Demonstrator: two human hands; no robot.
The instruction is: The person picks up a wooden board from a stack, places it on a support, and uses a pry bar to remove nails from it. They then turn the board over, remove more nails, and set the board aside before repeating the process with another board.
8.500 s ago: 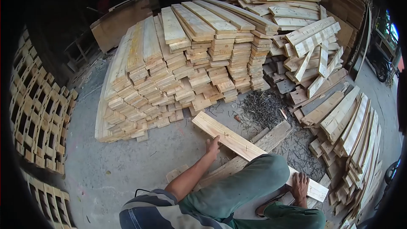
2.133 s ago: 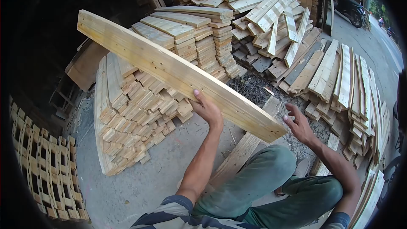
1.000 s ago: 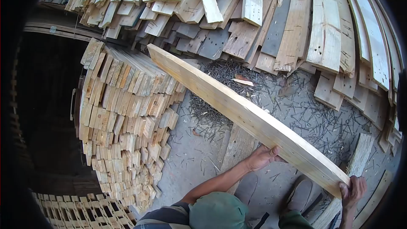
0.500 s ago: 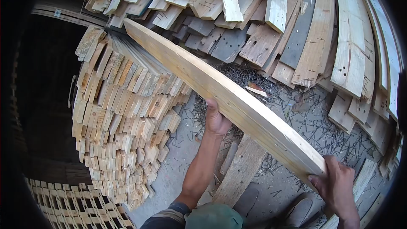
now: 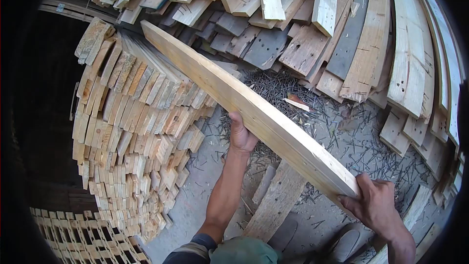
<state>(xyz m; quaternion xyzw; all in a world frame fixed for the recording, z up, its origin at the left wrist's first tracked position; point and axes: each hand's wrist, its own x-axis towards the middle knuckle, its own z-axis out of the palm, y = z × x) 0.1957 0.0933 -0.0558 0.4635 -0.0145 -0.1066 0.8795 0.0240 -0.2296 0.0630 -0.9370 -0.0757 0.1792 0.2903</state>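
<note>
A long wooden plank (image 5: 278, 127) is held on edge, slanting across the view from upper left to lower right. My left hand (image 5: 242, 136) grips it near the middle from below, thumb against the near face and the other fingers hidden behind. At the lower right end my right hand (image 5: 372, 198) is closed round the board, thumb on the near face. The plank's far end overlaps the neat stack of boards (image 5: 141, 112) on the left in this view.
Loose planks, some with nails, form a pile (image 5: 305, 51) across the back and right. Scattered nails (image 5: 273, 88) litter the concrete floor. Another board (image 5: 278, 200) lies by my shoes (image 5: 347, 244). Slatted wooden pallets (image 5: 83, 234) stand at lower left.
Both hands and the plank's near end have shifted left in the view, while the far end stays close to the same spot. The grip looks unchanged.
</note>
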